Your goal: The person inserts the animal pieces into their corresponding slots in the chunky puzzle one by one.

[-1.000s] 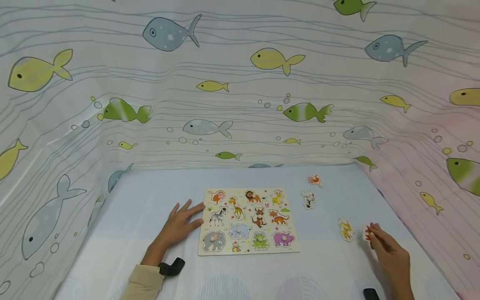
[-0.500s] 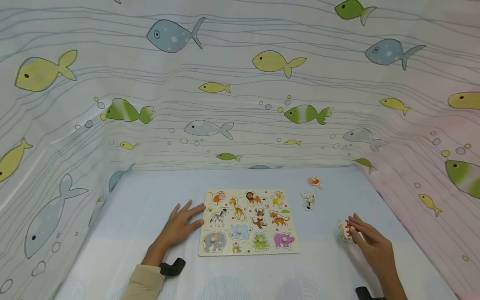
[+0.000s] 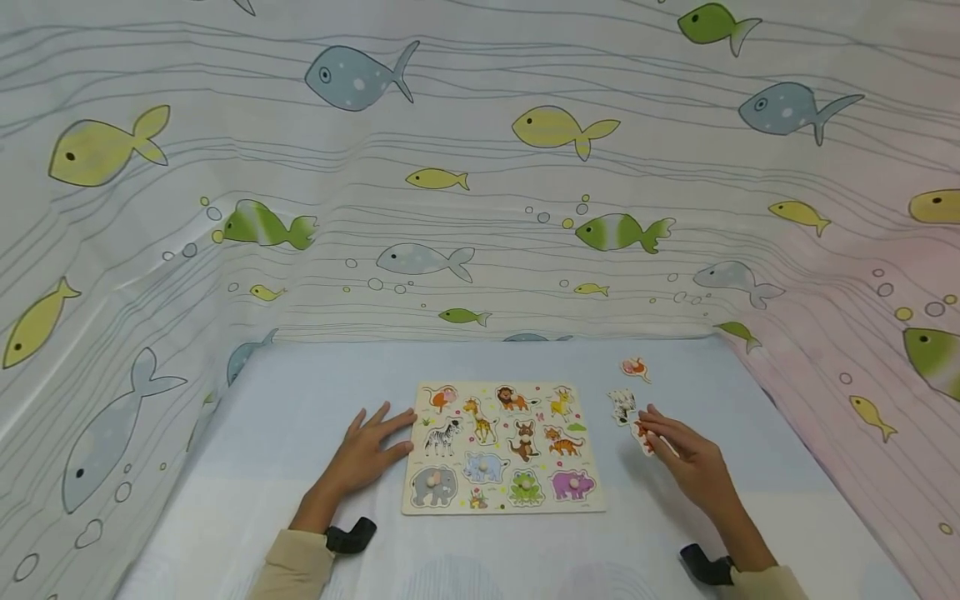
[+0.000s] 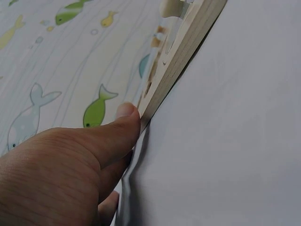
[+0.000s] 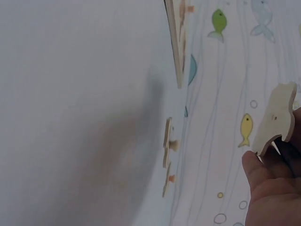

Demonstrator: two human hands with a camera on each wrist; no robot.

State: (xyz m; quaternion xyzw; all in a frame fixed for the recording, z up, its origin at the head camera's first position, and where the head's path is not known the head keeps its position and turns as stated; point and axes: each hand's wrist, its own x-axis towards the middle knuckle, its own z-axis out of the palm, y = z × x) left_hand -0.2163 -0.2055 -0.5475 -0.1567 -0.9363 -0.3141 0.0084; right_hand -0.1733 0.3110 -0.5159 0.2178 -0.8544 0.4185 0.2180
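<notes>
A wooden animal peg puzzle board (image 3: 491, 505) lies on the table. My left hand (image 3: 360, 454) rests at its left edge with fingers spread; in the left wrist view the thumb touches the board's side (image 4: 174, 70). My right hand (image 3: 693, 462) pinches a flat puzzle piece (image 3: 642, 437) with an orange-brown animal picture, right of the board. Its plain wooden back (image 5: 275, 117) faces the right wrist camera. The held piece overlaps a black-and-white zebra puzzle piece (image 3: 622, 406) in the head view. Beyond that lies a monkey puzzle piece (image 3: 634, 367).
Knobbed elephant (image 3: 433, 487), rhino (image 3: 483, 467), frog (image 3: 526, 487) and purple hippo (image 3: 573, 484) pieces sit in the board. A fish-patterned sheet (image 3: 525, 250) rises behind the table and along both sides. Each wrist wears a black camera mount.
My right hand has moved left with the orange-brown piece, passing over a yellow piece that no longer shows, and now reaches the zebra piece. The left hand stays at the board's edge.
</notes>
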